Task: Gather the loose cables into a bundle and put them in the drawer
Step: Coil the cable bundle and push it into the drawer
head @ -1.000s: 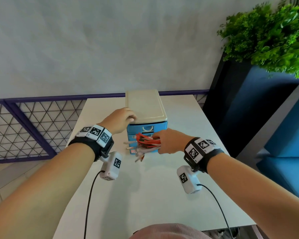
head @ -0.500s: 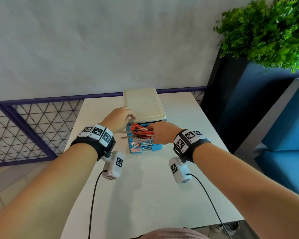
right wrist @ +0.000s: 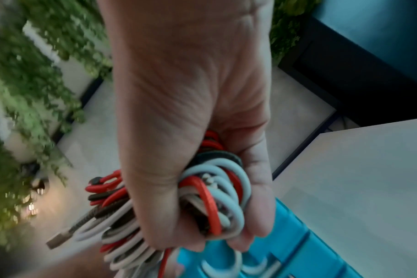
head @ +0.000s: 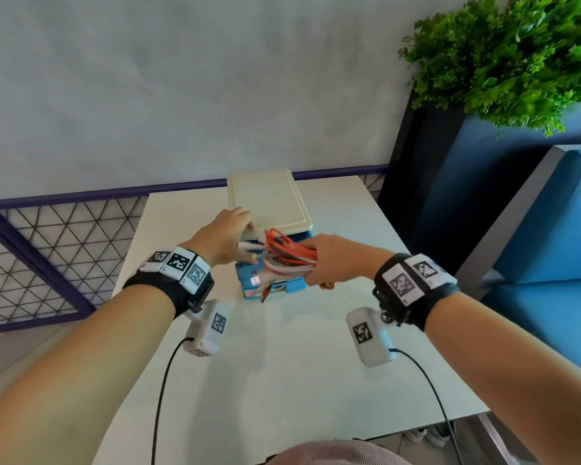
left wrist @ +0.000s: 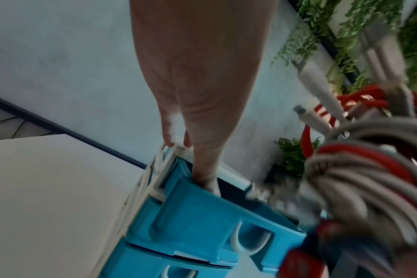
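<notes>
A small drawer unit with a cream top (head: pixel 269 199) stands at the table's far middle, its top blue drawer (head: pixel 292 285) pulled out toward me. My right hand (head: pixel 329 260) grips a bundle of red, white and grey cables (head: pixel 289 256) just above that drawer; plug ends stick out to the left. In the right wrist view the right hand (right wrist: pixel 191 94) wraps the cable loops (right wrist: pixel 217 197) over the drawer (right wrist: pixel 298 254). My left hand (left wrist: pixel 198 94) holds the unit's front left corner, its thumb (left wrist: pixel 205 178) inside the drawer (left wrist: pixel 202 216). The blurred bundle (left wrist: pixel 369 188) hangs close on the right.
The white table (head: pixel 282 364) meets a grey wall with a purple mesh railing (head: pixel 47 250) at the left. A dark planter with green foliage (head: pixel 503 52) and a blue seat (head: pixel 550 263) stand to the right. More blue drawers sit below the open one.
The top drawer went from shut to pulled out. My right hand carried the bundle from in front of the unit to just above the open drawer. The left hand stayed at the corner.
</notes>
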Demonstrator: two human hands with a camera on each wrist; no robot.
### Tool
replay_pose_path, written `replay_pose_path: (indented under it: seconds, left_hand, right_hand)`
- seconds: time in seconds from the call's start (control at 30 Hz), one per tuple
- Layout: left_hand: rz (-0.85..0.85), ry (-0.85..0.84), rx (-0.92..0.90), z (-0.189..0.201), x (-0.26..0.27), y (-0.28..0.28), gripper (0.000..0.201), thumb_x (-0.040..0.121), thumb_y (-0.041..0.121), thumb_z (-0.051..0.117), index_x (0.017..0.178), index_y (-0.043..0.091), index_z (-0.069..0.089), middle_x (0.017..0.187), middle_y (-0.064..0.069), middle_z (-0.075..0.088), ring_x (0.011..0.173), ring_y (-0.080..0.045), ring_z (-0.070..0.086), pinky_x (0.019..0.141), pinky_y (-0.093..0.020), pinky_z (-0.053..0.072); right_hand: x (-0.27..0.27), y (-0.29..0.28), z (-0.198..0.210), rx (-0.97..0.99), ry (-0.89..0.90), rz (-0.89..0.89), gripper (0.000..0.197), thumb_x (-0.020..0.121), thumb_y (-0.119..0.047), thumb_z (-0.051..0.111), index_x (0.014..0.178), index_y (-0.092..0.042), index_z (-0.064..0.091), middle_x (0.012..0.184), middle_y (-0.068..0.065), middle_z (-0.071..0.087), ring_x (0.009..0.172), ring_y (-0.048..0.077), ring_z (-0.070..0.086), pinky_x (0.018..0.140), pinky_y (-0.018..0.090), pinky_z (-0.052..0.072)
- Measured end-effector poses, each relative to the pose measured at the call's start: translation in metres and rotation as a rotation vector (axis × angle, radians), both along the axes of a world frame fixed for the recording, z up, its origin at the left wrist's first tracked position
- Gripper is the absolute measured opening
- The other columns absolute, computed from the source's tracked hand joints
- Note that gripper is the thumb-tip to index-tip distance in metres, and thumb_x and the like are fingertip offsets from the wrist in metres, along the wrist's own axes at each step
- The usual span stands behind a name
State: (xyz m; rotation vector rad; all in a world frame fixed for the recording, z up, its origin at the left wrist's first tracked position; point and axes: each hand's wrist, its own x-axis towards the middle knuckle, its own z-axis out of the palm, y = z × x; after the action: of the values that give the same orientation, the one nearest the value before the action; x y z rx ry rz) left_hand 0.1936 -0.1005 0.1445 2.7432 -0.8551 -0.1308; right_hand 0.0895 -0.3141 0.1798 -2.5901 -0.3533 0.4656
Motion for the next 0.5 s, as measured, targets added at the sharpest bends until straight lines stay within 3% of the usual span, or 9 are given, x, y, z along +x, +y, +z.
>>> replay_pose_path:
  seconds: [0.13, 0.2, 0.3, 0.33, 0.43, 0.5]
  left_hand:
    - [-0.04, 0.016, 0.121, -0.006, 0.001, 0.003, 0.091, 0.056, 0.045, 0.085, 0.13, 0.011, 0.044, 0.125, -0.006, 0.048, 0.117, -0.028, 0.046, 0.1, -0.035, 0.036]
    - [-0.039, 0.097, 0.14, -0.006, -0.003, 0.005, 0.106, 0.05, 0.057, 0.083, 0.132, 0.013, 0.033, 0.129, -0.003, 0.036, 0.122, -0.025, 0.035, 0.106, -0.039, 0.032]
    - [-0.081, 0.162, 0.218, -0.006, -0.009, 0.005, 0.136, 0.031, 0.085, 0.065, 0.143, 0.021, 0.021, 0.141, 0.0, 0.021, 0.137, -0.025, 0.014, 0.116, -0.044, 0.018]
    - [-0.085, 0.162, 0.21, -0.005, -0.01, 0.004, 0.135, 0.03, 0.084, 0.065, 0.143, 0.022, 0.021, 0.14, 0.001, 0.021, 0.138, -0.024, 0.013, 0.116, -0.042, 0.017]
    - [-0.008, 0.212, 0.126, -0.003, -0.015, 0.004, 0.118, 0.044, 0.061, 0.084, 0.137, 0.018, 0.025, 0.137, 0.003, 0.025, 0.131, -0.019, 0.022, 0.11, -0.037, 0.028]
    - [0.009, 0.222, 0.083, 0.0, -0.017, 0.007, 0.109, 0.05, 0.054, 0.086, 0.135, 0.018, 0.029, 0.135, 0.004, 0.031, 0.128, -0.018, 0.027, 0.104, -0.035, 0.033]
  right_hand:
    - [0.009, -0.007, 0.028, 0.038, -0.086, -0.14, 0.029, 0.078, -0.011, 0.063, 0.105, -0.021, 0.06, 0.071, -0.005, 0.063, 0.051, 0.007, 0.06, 0.05, 0.019, 0.049]
    - [0.014, -0.004, 0.034, -0.149, -0.224, -0.204, 0.022, 0.079, -0.017, 0.059, 0.101, -0.019, 0.057, 0.079, -0.001, 0.064, 0.059, 0.015, 0.06, 0.051, 0.022, 0.046]
    - [0.011, 0.01, 0.028, -0.579, -0.396, -0.155, 0.024, 0.087, -0.017, 0.052, 0.11, -0.014, 0.052, 0.099, 0.007, 0.064, 0.072, 0.024, 0.055, 0.06, 0.03, 0.041]
    - [0.007, 0.015, 0.023, -0.673, -0.406, -0.126, 0.025, 0.089, -0.014, 0.051, 0.114, -0.012, 0.05, 0.103, 0.008, 0.063, 0.077, 0.025, 0.057, 0.062, 0.031, 0.038]
    - [-0.004, 0.028, 0.009, -0.801, -0.357, -0.107, 0.028, 0.092, -0.005, 0.051, 0.12, -0.009, 0.05, 0.114, 0.008, 0.061, 0.1, 0.026, 0.063, 0.067, 0.03, 0.038]
    - [-0.005, 0.035, 0.002, -0.852, -0.355, -0.091, 0.029, 0.091, -0.002, 0.053, 0.12, -0.006, 0.05, 0.116, 0.009, 0.059, 0.103, 0.025, 0.062, 0.068, 0.029, 0.041]
